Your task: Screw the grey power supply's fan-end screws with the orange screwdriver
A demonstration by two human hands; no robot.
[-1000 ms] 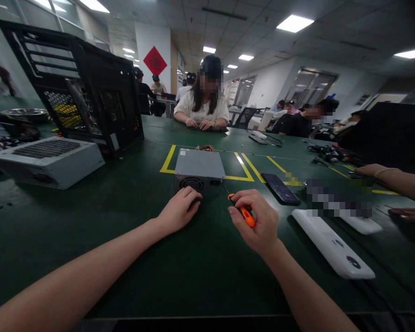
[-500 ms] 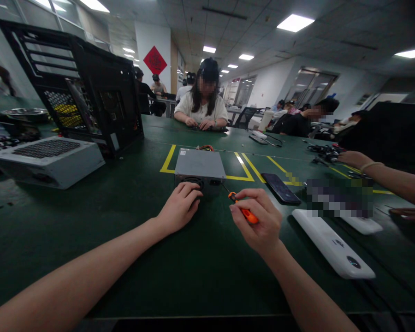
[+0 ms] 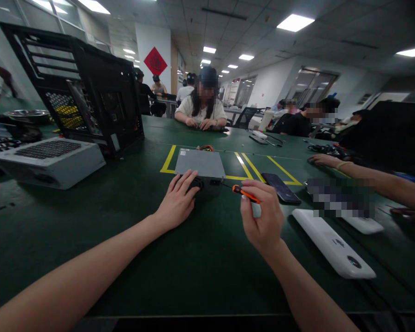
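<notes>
A grey computer power supply (image 3: 201, 162) lies flat on the green table, its fan and power socket facing me and coloured wires at its far side. My left hand (image 3: 178, 203) rests against its near left edge, fingers stretched out over the top edge and the fan side; part of the fan is hidden by them. In my right hand (image 3: 264, 212) is a screwdriver with an orange and black handle (image 3: 246, 193), pinched between thumb and fingers. Its thin shaft points left to the power supply's near right corner; whether the tip touches a screw is too small to tell.
On the left stand a black computer case (image 3: 90, 92) and a second power supply (image 3: 51, 161). To the right lie a phone (image 3: 281, 188) and a white power bank (image 3: 334, 242). Another person's hand (image 3: 327, 160) reaches in from the right; someone sits opposite.
My right hand has turned and shifted slightly right and up, tilting the screwdriver flatter. My left fingers have moved up onto the power supply's top edge. The neighbour's hand has moved left.
</notes>
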